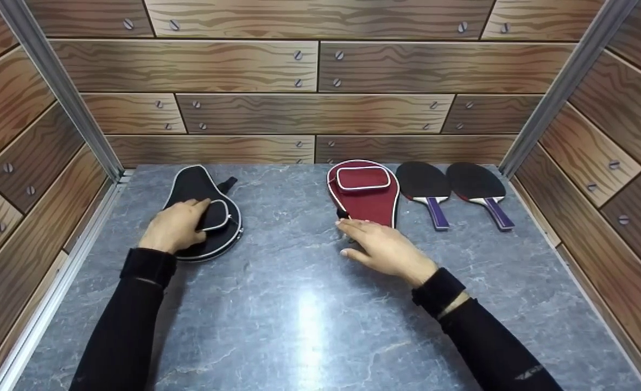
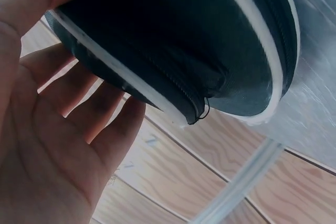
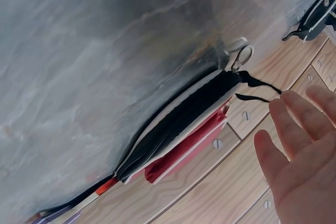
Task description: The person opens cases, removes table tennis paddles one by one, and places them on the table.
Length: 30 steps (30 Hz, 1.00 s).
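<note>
A black table tennis bat case with white piping lies at the left of the table, its wide end toward me. My left hand grips its small front pocket, thumb on one side and fingers on the other, as the left wrist view shows with the pocket between them. A red bat case with a front pocket lies right of centre. My right hand hovers by its narrow end with fingers extended, close to the black strap and zip ring in the right wrist view.
Two bats with black faces and purple handles, the nearer bat and the outer bat, lie side by side right of the red case. Wood-patterned panels wall the grey marbled table at the back and sides.
</note>
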Available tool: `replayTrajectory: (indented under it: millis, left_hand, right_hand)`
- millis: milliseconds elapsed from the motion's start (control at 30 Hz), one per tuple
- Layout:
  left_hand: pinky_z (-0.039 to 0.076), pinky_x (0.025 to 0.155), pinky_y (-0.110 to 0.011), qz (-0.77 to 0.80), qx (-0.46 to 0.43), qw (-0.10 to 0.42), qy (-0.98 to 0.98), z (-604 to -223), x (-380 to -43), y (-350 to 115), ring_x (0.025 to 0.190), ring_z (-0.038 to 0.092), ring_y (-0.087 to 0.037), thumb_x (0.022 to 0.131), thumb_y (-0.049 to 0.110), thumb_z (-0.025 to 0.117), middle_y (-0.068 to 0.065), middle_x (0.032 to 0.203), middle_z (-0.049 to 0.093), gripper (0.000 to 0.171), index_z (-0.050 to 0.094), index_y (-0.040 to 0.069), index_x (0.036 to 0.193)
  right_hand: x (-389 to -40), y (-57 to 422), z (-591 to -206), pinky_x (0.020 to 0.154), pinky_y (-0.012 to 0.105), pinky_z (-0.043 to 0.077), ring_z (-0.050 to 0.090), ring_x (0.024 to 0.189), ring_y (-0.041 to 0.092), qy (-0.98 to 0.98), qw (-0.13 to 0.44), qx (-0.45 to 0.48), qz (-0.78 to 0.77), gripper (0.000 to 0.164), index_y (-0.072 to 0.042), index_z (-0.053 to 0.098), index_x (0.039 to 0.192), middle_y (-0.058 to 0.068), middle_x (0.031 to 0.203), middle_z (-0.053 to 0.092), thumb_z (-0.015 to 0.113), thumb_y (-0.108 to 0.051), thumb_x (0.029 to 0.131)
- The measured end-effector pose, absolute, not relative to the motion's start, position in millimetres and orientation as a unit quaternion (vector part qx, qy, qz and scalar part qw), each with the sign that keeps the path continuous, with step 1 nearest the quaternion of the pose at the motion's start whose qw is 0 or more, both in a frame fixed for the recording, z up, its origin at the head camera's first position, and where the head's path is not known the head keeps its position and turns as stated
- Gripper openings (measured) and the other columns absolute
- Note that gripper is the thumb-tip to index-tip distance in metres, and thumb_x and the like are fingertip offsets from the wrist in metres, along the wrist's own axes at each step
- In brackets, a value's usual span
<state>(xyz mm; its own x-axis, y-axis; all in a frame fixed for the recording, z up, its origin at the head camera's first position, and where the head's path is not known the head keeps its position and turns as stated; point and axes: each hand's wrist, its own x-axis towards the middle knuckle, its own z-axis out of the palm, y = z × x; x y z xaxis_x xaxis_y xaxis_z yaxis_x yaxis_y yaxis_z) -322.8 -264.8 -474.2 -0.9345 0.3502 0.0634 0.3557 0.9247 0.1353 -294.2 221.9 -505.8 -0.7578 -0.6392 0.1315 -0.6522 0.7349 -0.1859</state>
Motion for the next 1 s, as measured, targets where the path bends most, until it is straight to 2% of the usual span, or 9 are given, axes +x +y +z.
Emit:
replayTrajectory:
  millis: [367, 600, 1000]
  left_hand:
    - [0.062, 0.117, -0.07, -0.065, -0.193, 0.027, -0.979, -474.7, -315.5, -232.9, 0.139, 0.074, -0.056, 0.096, 0.028, 0.092, -0.032, 0.153, 0.073, 0.083, 0.061, -0.003, 0.166]
    - [0.063, 0.115, -0.07, -0.074, -0.196, 0.036, -0.977, -478.1, -313.4, -221.2, 0.136, 0.075, -0.055, 0.094, 0.027, 0.092, -0.031, 0.149, 0.075, 0.08, 0.064, -0.003, 0.163]
    - [0.063, 0.115, -0.067, -0.094, -0.201, 0.019, -0.975, -475.2, -306.4, -194.1, 0.133, 0.077, -0.054, 0.095, 0.03, 0.09, -0.03, 0.145, 0.077, 0.078, 0.065, -0.004, 0.161]
  right_hand:
    - [-290.6, 210.9, -512.5, 0.133, 0.057, 0.056, 0.066, 0.16, 0.036, -0.923, 0.046, 0.366, 0.109, 0.063, -0.005, 0.062, 0.169, 0.018, 0.17, 0.069, 0.072, -0.039, 0.117]
    - [-287.8, 201.4, -515.7, 0.131, 0.055, 0.058, 0.068, 0.158, 0.034, -0.923, 0.045, 0.368, 0.105, 0.062, -0.006, 0.063, 0.168, 0.016, 0.167, 0.071, 0.072, -0.039, 0.117]
    - [-285.1, 179.1, -517.7, 0.13, 0.054, 0.058, 0.071, 0.153, 0.035, -0.922, 0.034, 0.366, 0.122, 0.057, -0.004, 0.067, 0.163, 0.017, 0.161, 0.075, 0.071, -0.037, 0.117]
